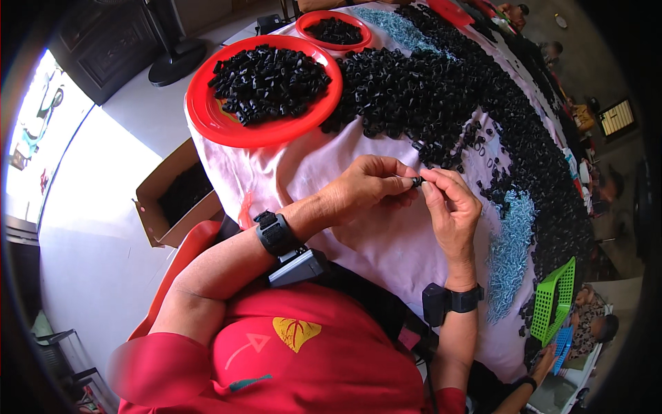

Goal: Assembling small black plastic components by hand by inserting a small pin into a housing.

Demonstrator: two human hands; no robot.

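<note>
My left hand (381,183) and my right hand (452,201) meet above the pink cloth on the table. Between their thumbs and fingertips they pinch a small black plastic part (417,181); the fingers cover most of it. Just beyond my hands spreads a big heap of similar black parts (414,90), some ring-shaped or hollow. To the right of my right hand lies a pile of small pale-blue pieces (512,252) that look like screws. A large red plate (200,103) heaped with black parts stands to the far left of my hands.
A smaller red plate (369,34) of black parts and another pale-blue pile (396,27) lie at the back. A green basket (552,303) and a blue basket (563,345) are at the right, near another person's hand (545,363). A cardboard box (155,200) stands left of the table.
</note>
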